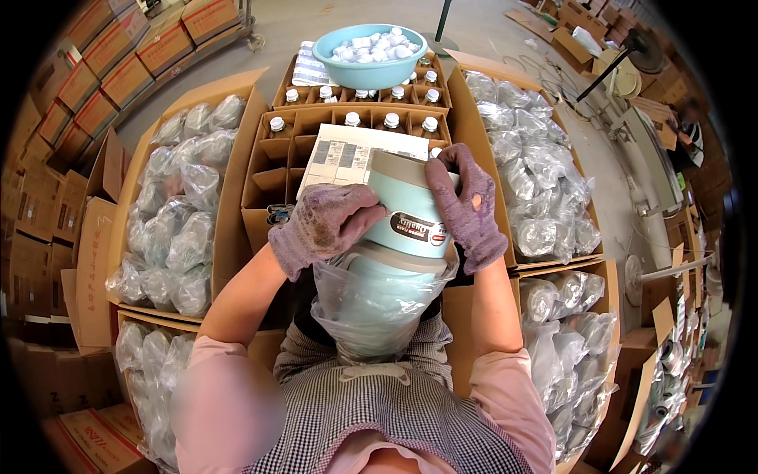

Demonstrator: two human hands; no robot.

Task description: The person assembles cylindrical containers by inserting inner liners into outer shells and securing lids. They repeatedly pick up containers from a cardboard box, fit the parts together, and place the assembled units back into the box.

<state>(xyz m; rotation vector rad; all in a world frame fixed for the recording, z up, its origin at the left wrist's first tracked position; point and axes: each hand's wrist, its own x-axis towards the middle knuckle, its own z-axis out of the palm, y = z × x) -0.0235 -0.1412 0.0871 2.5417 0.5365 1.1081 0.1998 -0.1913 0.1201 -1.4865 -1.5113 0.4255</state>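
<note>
A pale blue flask (pixel 407 229) with grey bands stands before me, an oval dark label on its side. Its lower part sits inside a clear plastic bag (pixel 379 316) over my lap. My right hand (pixel 471 209), in a purplish work glove, grips the flask's right side, thumb toward the front. My left hand (pixel 328 223), gloved alike, is closed with curled fingers. Its fingertips meet the flask's left side near the label; whatever they pinch is hidden. Just behind the flask, a sheet of printed labels (pixel 324 162) lies on a divided carton (pixel 257 170).
Capped bottles (pixel 391 121) stand in the carton's compartments. Behind, a light blue basin (pixel 332 71) holds many small white pieces. Open cartons of bagged items flank me, left (pixel 189 189) and right (pixel 537 174). Stacked boxes (pixel 126 39) line the far left.
</note>
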